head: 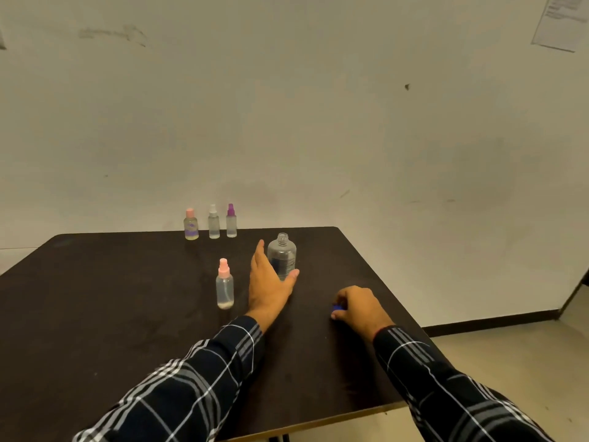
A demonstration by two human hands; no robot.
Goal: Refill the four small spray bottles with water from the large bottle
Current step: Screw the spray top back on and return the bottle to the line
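Observation:
The large clear bottle stands uncapped on the dark table. My left hand is open just left of it, fingers straight and thumb near its base. My right hand rests on the table and pinches a small blue cap. A spray bottle with a pink top stands left of my left hand. Three more small bottles stand in a row at the far edge: one with a pink cap, one with a white sprayer, one with a purple sprayer.
A plain wall rises directly behind the table. The table's right edge drops to a tiled floor. A sheet of paper hangs on the wall at the upper right.

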